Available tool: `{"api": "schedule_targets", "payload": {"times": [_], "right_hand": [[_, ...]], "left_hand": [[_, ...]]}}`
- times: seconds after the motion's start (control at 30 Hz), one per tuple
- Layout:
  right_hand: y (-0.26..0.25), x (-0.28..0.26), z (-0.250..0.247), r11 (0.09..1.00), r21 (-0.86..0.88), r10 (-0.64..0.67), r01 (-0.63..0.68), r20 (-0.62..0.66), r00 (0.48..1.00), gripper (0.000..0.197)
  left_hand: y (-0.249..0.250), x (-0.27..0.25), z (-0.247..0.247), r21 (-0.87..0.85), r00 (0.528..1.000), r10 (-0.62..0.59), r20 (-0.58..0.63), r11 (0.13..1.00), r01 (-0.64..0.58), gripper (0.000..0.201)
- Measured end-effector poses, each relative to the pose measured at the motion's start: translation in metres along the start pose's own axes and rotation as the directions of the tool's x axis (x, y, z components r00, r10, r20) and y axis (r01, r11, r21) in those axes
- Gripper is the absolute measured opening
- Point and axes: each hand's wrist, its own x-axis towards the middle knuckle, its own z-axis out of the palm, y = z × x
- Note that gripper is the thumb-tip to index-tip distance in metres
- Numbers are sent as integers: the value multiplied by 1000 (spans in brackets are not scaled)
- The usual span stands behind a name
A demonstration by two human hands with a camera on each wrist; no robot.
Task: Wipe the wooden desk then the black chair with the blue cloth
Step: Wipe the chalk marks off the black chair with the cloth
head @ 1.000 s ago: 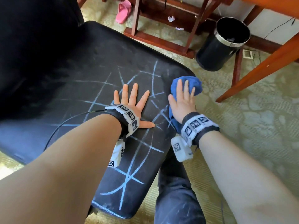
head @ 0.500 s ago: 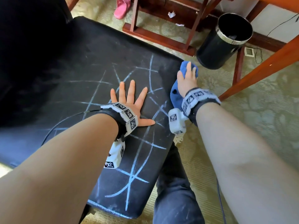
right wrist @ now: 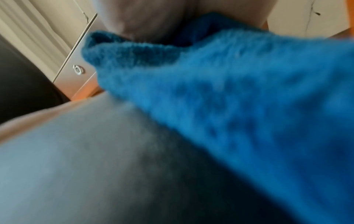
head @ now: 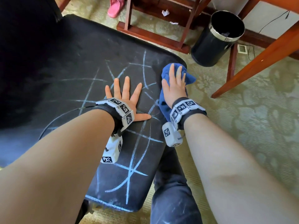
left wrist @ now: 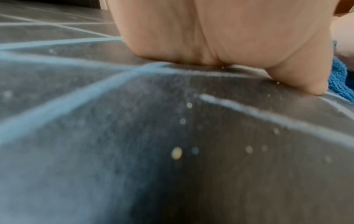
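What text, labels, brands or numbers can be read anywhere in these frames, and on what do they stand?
None can be read: no words, brands or numbers show.
The wristbands and camera boxes bear only black-and-white square marker codes, not text.
The black chair bears only crossing chalk lines, not letters.

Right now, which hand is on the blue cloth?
The right hand presses flat on the blue cloth at the chair seat's edge. The left hand lies spread on bare seat.
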Motion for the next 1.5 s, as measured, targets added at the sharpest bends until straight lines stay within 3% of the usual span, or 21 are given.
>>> {"api": "schedule_targets", "payload": {"times": [0.17, 0.23, 0.33, 0.47, 0.6, 0.77, 0.83, 0.97, 1.1, 1.27, 1.43, 1.5], "right_hand": [[18, -16, -1, 947, 272, 154, -170, 79, 985, 59], [26, -40, 6, 942, 278, 163, -188, 110, 981, 61], [22, -70, 24, 966, 231, 85, -113, 129, 988, 64], [7, -53, 22, 1000, 7, 20, -21, 82, 996, 61], [10, -21, 12, 992, 126, 4, -13, 77, 997, 58], [20, -27, 9, 898, 348, 254, -269, 91, 963, 58], [20, -42, 10, 887, 362, 263, -289, 120, 957, 57], [11, -63, 17, 978, 191, 51, -87, 185, 981, 61], [5, -33, 10, 997, 65, -41, 29, 192, 981, 60], [9, -8, 5, 958, 261, 72, -117, 177, 981, 59], [27, -25, 12, 946, 128, 269, -299, 211, 940, 63], [26, -43, 15, 960, 128, 210, -249, 259, 943, 64]], "left_hand": [[0, 3, -2, -4, 1000, -17, 5, 1000, 17, 112], [1, 4, -1, -1, 1000, -24, -10, 1000, 24, 112], [2, 4, 0, -3, 999, -30, -22, 1000, 30, 112], [3, 5, 0, -12, 999, -35, -31, 999, 35, 111], [4, 7, -4, -37, 997, -65, -33, 997, 64, 111], [5, 17, -7, -90, 995, -94, -43, 992, 90, 111], [5, 21, -8, -117, 992, -110, -61, 988, 102, 111], [7, 26, -10, -157, 985, -137, -104, 980, 120, 110], [6, 27, -10, -159, 983, -125, -133, 982, 104, 107], [6, 30, -13, -176, 982, -142, -123, 977, 119, 109], [4, 36, -13, -189, 981, -144, -131, 975, 118, 111], [3, 38, -13, -189, 981, -141, -130, 975, 115, 112]]}}
